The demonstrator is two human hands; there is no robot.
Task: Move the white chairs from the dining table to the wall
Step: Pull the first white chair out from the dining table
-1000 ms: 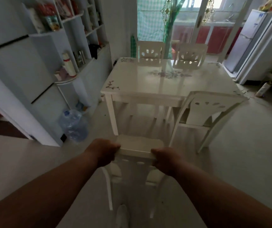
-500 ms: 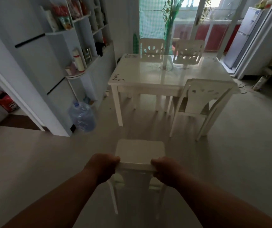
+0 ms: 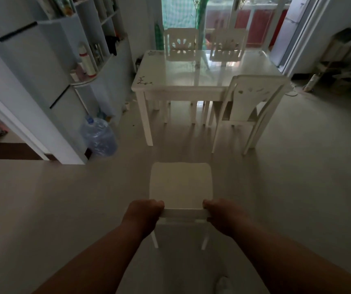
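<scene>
While we grip the white wooden chair by the top rail of its backrest, it stands on the pale floor well short of the glossy white dining table, in open space between the table and us. Far left of the table, a white open shelving unit holds bottles and jars, and a clear blue plastic water jug sits on the floor at its foot, just beside the table's near-left leg. Our left hand curls around the left end of the rail, fingers wrapped tight and pressed together; we judge this hold is chosen because the rail is the easiest part to seize from behind. Our right hand mirrors it at the right end, fingers likewise closed around the rail, so the load is shared and the seat faces away from us. We cannot tell whether the legs are lifted or resting on the floor. Against the table's near-right side, a second white chair with a carved back is tucked in, and two more white chairs stand at the far edge before the glass door. Those three, we judge, are yet to be moved; the wall we are heading for is not in view.
</scene>
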